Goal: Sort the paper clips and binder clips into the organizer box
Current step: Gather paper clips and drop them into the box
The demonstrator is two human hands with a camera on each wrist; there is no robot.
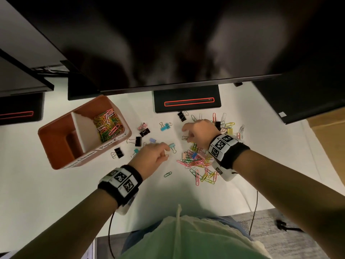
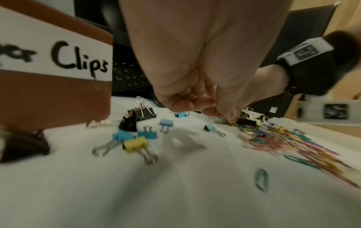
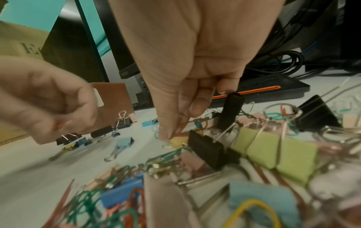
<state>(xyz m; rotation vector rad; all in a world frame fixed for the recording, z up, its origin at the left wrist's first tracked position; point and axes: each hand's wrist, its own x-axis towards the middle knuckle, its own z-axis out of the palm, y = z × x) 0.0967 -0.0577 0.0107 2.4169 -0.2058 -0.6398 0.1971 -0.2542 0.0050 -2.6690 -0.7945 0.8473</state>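
Note:
An orange organizer box (image 1: 46,131) stands at the left. Its right compartment holds coloured paper clips (image 1: 108,124); the left one shows only its orange floor. Several binder clips, black (image 1: 144,132), blue (image 1: 164,127) and teal (image 1: 171,146), lie scattered between the box and a mixed clip pile (image 1: 196,159). My left hand (image 1: 164,152) hovers beside the teal clip with its fingers curled; nothing shows in them (image 2: 205,108). My right hand (image 1: 187,138) reaches down at the pile's far edge. Its thumb and forefinger (image 3: 181,123) close on a small yellow binder clip (image 3: 178,142).
A monitor (image 1: 168,43) overhangs the desk, its black stand base (image 1: 187,101) just behind the clips. A keyboard (image 2: 129,74) sits behind the box, cardboard (image 1: 328,131) at the right. One green paper clip (image 1: 167,174) lies alone near me.

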